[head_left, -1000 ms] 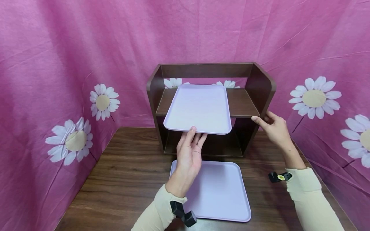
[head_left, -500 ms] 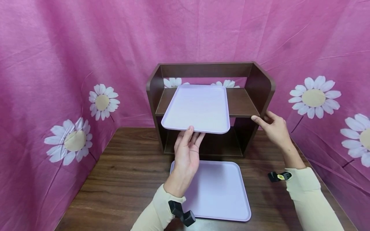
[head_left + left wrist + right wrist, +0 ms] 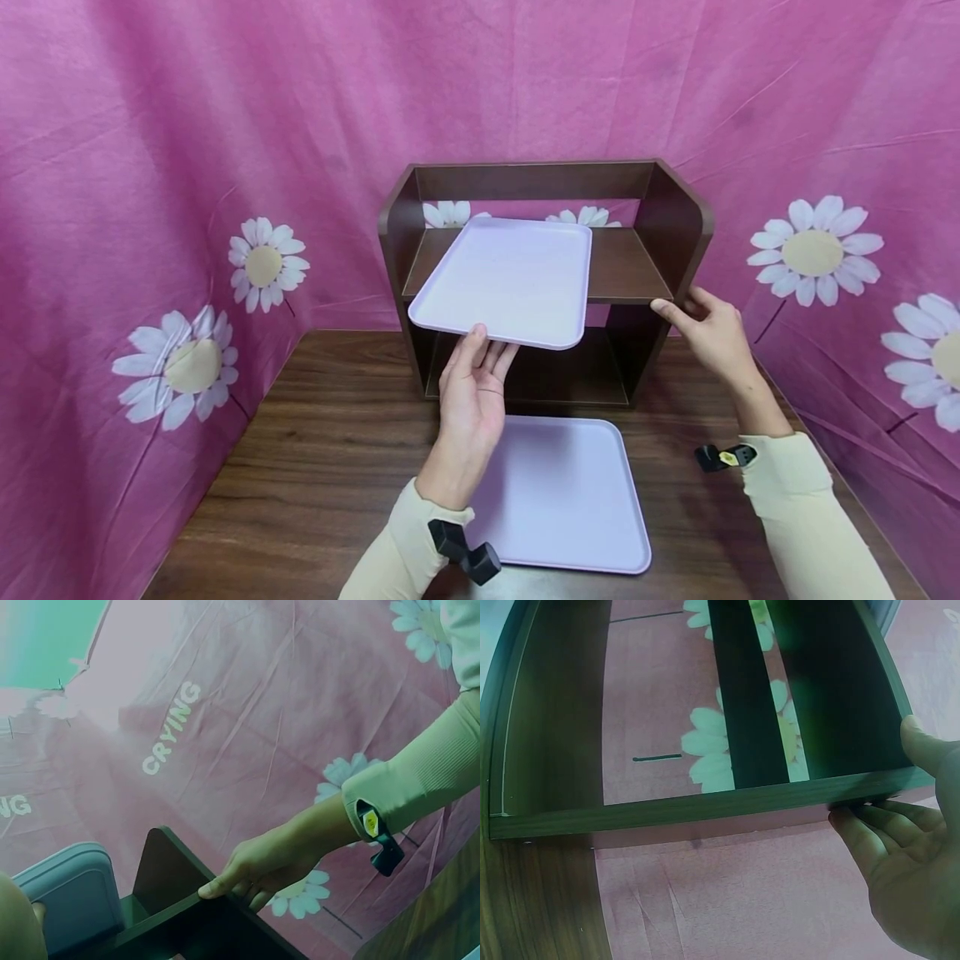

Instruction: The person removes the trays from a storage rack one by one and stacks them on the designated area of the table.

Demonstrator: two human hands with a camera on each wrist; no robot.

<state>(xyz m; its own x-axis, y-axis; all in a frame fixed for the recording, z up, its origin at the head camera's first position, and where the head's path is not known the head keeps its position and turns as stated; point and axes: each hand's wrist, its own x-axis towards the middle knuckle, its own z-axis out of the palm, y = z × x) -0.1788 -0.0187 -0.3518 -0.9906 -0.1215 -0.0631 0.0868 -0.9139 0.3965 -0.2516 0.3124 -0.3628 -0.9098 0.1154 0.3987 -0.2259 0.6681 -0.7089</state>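
Note:
In the head view my left hand (image 3: 472, 400) pinches the near edge of a lavender tray (image 3: 510, 279), thumb at the rim and fingers underneath. The tray overlaps the upper board of a dark brown two-tier shelf (image 3: 630, 267), its near edge jutting out past the board and its near left corner swung out. My right hand (image 3: 712, 333) grips the shelf's right side panel, thumb on the front edge and fingers round the outer face, as the right wrist view also shows with the panel (image 3: 705, 812). A second lavender tray (image 3: 558, 492) lies flat on the table, partly behind my left forearm.
The wood-grain table (image 3: 315, 450) carries the shelf near its back edge. A pink cloth (image 3: 540, 83) with white daisies hangs behind and along both sides. The shelf's lower compartment (image 3: 562, 375) faces me below the raised tray.
My left hand has moved a little left, turning the held tray so its near edge shifts left. My right hand keeps its grip on the shelf, and the lower tray stays put.

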